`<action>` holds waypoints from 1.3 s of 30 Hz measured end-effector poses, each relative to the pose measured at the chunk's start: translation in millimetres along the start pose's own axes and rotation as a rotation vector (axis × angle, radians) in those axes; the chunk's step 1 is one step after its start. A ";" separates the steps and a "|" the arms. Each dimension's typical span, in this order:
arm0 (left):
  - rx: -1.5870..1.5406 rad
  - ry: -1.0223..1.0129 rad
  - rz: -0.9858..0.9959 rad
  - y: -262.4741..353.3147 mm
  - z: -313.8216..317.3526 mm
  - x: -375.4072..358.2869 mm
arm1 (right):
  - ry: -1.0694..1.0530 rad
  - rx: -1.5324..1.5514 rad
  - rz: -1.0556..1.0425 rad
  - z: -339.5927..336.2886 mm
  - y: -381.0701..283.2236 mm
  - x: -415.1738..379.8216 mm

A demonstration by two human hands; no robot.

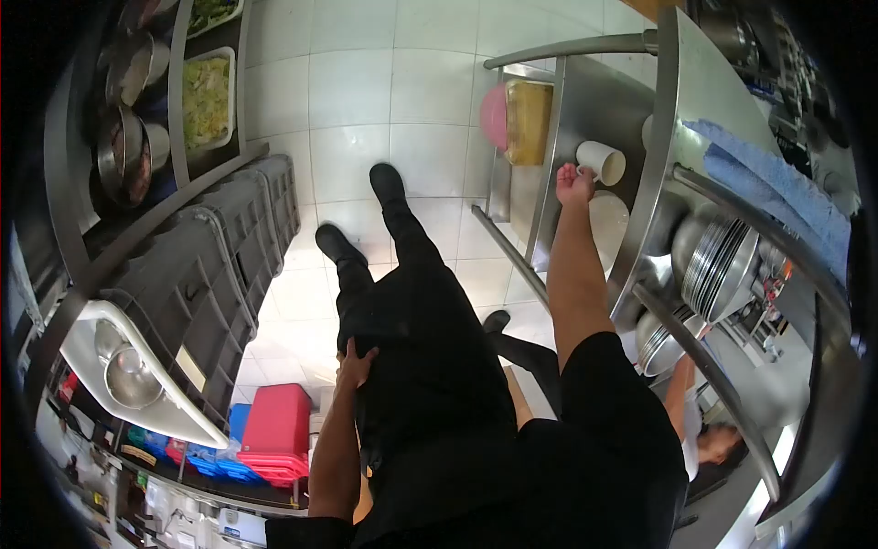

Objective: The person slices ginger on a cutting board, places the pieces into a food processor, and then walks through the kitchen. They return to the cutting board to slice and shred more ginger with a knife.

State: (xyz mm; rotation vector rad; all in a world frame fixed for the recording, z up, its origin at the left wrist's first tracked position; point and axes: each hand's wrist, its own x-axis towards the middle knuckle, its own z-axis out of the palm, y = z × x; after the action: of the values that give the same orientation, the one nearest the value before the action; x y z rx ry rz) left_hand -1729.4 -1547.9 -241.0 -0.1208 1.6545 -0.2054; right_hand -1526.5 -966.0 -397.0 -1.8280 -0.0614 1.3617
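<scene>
At the steel shelf on the right, my right hand [575, 184] is closed at the handle of a white mug [594, 157]. The mug appears tipped sideways in this view, its mouth facing right. Right below it a round pale plate-like thing [608, 224] shows on the same shelf, partly covered by my forearm. My left hand [355, 368] lies against the black cloth over my thigh, its thumb held apart from the fingers and nothing visible in it.
A yellowish container [529, 122] and a pink bowl [494, 116] stand beyond the mug. Steel rails [512, 256] edge the shelf; stacked metal bowls [718, 265] sit farther right. Grey crates [174, 284] line the left. Another person [681, 403] is at the lower right.
</scene>
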 end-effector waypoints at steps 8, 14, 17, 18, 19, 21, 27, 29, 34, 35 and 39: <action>-0.060 0.042 0.096 -6.1 -18.1 7.1 | -0.102 -0.300 -0.456 -5.0 27.2 -72.1; -0.062 0.105 0.129 2.5 -24.2 6.7 | -0.158 -0.315 -0.517 -16.7 29.4 -82.8; -0.053 0.104 0.128 -2.8 -20.0 12.2 | -0.134 -0.350 -0.502 -19.6 27.5 -89.8; -0.053 0.110 0.141 -3.1 -21.4 12.5 | -0.131 -0.373 -0.510 -19.8 27.1 -88.7; -0.052 0.115 0.136 -4.7 -22.3 11.9 | -0.128 -0.398 -0.514 -21.1 28.0 -88.0; -0.083 0.120 0.179 -8.7 -21.0 14.0 | -0.132 -0.393 -0.495 -23.1 28.5 -85.3; -0.463 0.005 0.295 -34.7 -22.8 18.1 | -0.167 -0.352 -0.315 -24.9 25.1 -73.5; -0.532 0.015 0.251 -46.0 -21.7 17.5 | -0.146 -0.387 -0.164 -24.1 17.2 -66.0; -0.891 -0.226 0.082 -53.4 -20.4 -14.2 | -0.233 -0.222 0.043 -31.4 1.6 -6.8; -0.947 -0.255 0.122 -56.7 -17.7 -13.0 | -0.287 -0.192 0.092 -35.9 -1.5 13.0; -0.919 -0.220 0.115 -42.4 -19.6 -29.8 | -0.232 -0.129 0.178 -40.9 -10.2 64.7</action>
State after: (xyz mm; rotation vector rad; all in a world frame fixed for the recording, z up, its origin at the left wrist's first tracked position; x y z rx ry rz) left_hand -1747.9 -1582.2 -201.6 -0.7100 1.4171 0.6502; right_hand -1462.5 -951.5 -437.9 -1.8060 -0.1125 1.7273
